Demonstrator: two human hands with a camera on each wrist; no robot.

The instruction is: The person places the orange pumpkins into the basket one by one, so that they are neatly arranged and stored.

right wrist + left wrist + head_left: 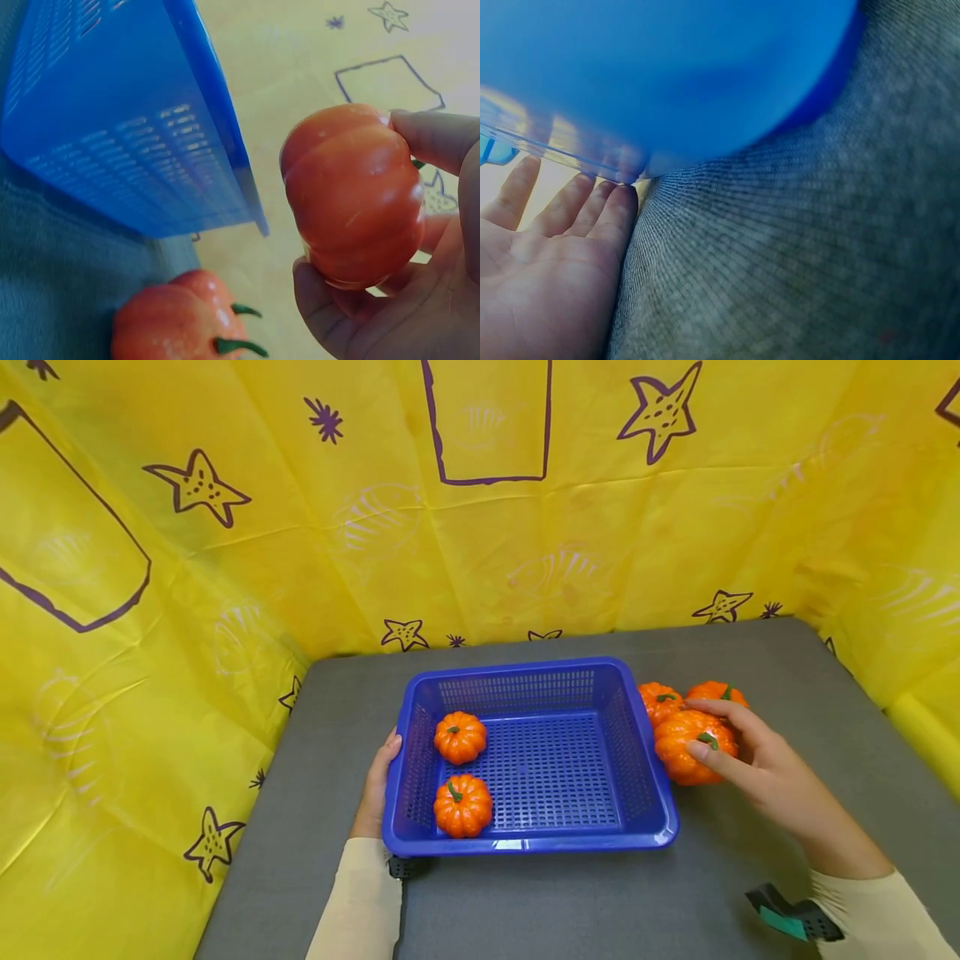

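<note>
My right hand grips an orange pumpkin with a green stem between thumb and fingers. In the right wrist view that pumpkin is held up beside the basket's outer wall, above the table. Two more pumpkins sit close together below it. The blue plastic basket stands mid-table, with one pumpkin at its back left and another pumpkin at its front left. On the basket's left side rests my left hand; the left wrist view shows its straight fingers touching the wall.
A grey table lies under everything. Yellow cloth with purple stars and fish drawings hangs behind and at both sides. Right of the basket stand a pumpkin and a partly covered pumpkin.
</note>
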